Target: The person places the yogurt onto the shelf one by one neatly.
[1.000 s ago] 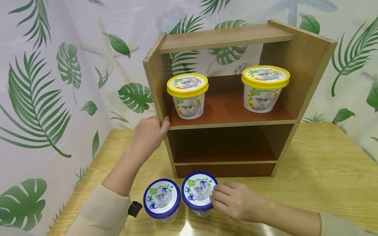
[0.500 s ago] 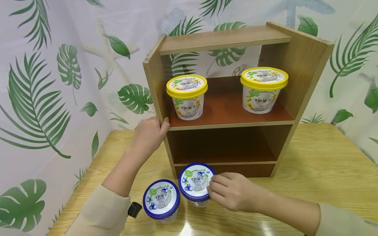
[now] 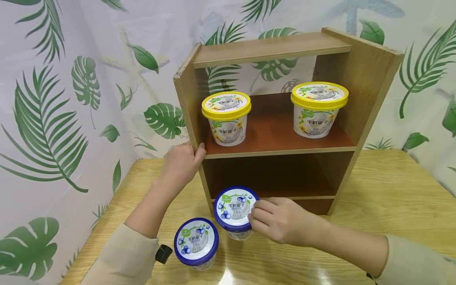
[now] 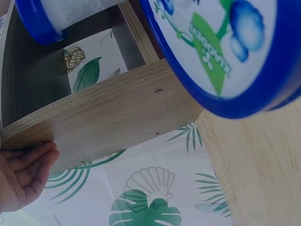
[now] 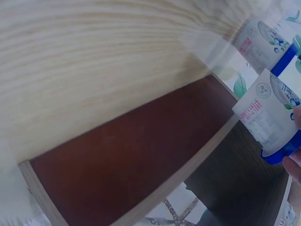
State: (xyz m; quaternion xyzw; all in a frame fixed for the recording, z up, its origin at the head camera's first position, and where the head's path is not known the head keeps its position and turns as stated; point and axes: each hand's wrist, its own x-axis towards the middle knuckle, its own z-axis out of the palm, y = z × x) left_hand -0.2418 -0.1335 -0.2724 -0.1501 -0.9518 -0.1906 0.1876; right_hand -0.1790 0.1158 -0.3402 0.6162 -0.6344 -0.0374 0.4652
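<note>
At the left of the head view, my left hand (image 3: 181,163) grips the side panel of a small wooden shelf (image 3: 281,151), thumb at its front edge. The left wrist view shows the fingers (image 4: 35,167) along the panel's outer face. My right hand (image 3: 281,219) pinches a blue-lidded blueberry yogurt tub (image 3: 236,208) by the right of its lid, upright and close in front of the shelf's base. Part of this hand shows at the right edge of the right wrist view, on the tub (image 5: 268,110). A second blue-lidded tub (image 3: 196,241) stands on the table, nearer me.
Two yellow-lidded tubs stand on the shelf's upper board, one at the left (image 3: 228,118) and one at the right (image 3: 318,111). Below is the lower compartment (image 3: 270,174). A wooden table (image 3: 395,206) carries everything, with a leaf-print backdrop (image 3: 117,79) behind.
My right hand has moved the blue-lidded tub forward and slightly left, away from the other blue-lidded tub and toward the shelf. My left hand keeps its grip on the side panel.
</note>
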